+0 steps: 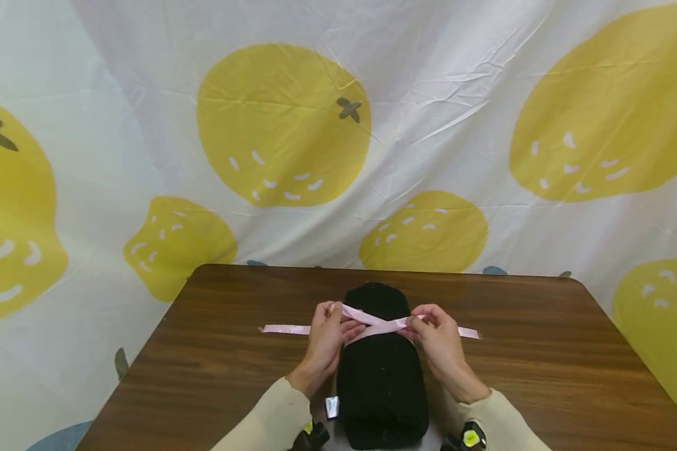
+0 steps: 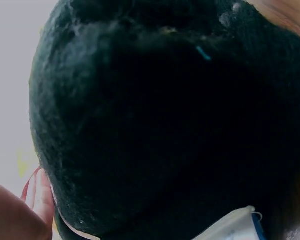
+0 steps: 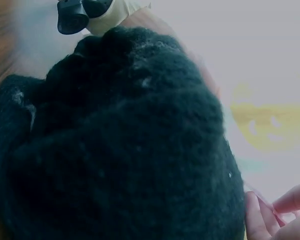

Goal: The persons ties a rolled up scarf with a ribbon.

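Note:
A long black fuzzy bundle [image 1: 380, 382], perhaps folded knit fabric, lies lengthwise on the table. Across its upper part a pink ribbon [image 1: 385, 327] passes over itself in a cross. My left hand [image 1: 328, 335] pinches one strand at the bundle's left side, and my right hand [image 1: 437, 338] pinches the other at the right. The ribbon's loose ends stick out beyond both hands on the table. A white tag [image 1: 331, 407] shows at the bundle's lower left edge. In both wrist views the dark fabric [image 2: 155, 125] fills most of the picture, with fingers at its edge.
The brown wood-grain table [image 1: 541, 351] extends to both sides of the bundle. Behind it hangs a white cloth [image 1: 429, 125] printed with yellow fruit. Wrist cameras sit below both sleeves, close to the bundle's near end.

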`<action>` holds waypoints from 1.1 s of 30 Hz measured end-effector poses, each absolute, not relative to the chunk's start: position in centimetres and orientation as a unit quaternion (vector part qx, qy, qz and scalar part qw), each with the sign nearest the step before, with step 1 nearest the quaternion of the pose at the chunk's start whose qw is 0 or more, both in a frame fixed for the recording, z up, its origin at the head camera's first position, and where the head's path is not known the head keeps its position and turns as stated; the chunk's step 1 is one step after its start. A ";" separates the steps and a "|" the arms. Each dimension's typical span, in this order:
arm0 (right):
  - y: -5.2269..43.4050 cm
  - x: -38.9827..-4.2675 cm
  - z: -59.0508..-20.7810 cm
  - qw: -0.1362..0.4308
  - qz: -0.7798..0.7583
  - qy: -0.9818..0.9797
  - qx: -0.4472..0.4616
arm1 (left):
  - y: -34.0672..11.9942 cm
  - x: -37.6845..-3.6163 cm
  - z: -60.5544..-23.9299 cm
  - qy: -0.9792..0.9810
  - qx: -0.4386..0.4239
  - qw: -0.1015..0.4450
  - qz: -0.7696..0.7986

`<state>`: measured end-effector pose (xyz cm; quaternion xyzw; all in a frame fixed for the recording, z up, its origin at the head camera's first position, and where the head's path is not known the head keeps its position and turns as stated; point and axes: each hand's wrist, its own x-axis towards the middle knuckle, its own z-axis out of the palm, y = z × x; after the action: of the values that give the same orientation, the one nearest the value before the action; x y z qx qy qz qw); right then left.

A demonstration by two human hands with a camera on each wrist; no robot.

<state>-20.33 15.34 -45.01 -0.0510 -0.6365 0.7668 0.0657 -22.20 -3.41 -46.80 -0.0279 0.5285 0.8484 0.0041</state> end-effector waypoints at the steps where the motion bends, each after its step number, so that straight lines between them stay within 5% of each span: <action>1: 15.3 -20.3 -45.0 0.069 0.769 -0.634 -0.047 | -3.4 -22.2 -46.8 0.529 -0.030 0.007 0.848; 17: 14.9 -20.8 -45.5 0.090 0.803 -0.581 -0.104 | -2.7 -22.5 -46.6 0.529 -0.049 -0.023 0.847; 33: 14.3 -21.0 -45.8 0.097 0.807 -0.568 -0.129 | -2.7 -22.5 -47.1 0.519 -0.082 0.005 0.851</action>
<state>-21.01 14.33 -45.79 -0.1292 -0.5675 0.8074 0.0967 -22.54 -2.72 -47.12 -0.0821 0.5194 0.8505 0.0048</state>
